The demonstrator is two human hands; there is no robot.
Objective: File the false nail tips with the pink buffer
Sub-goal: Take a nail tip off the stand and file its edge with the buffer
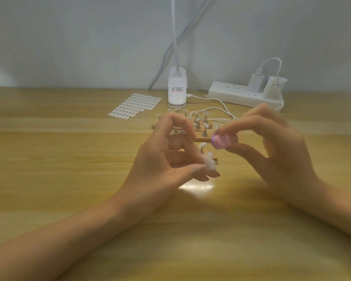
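Left hand [166,159] pinches one loose nail tip [210,164] between thumb and a fingertip. The index finger is arched up clear of it, palm turned inward. Right hand [282,147] grips the pink buffer [224,140] between thumb and fingers. It's motion-blurred, so exact finger placement is unclear. The hands are close but not touching. The buffer sits just above and right of the tip, with a gap between them.

Step, as I read it: mid-filing on a single tip, between strokes or lining one up. Next move needs the buffer face brought down onto the tip's edge, light pressure, with the left pinch firm so the tip doesn't twist.

Both forearms come in low over the table [69,159]. Behind the hands is a rack of more tips on small stands [199,122]. Further back: sticker sheet [134,105], lamp clip [177,88], power strip [237,95].
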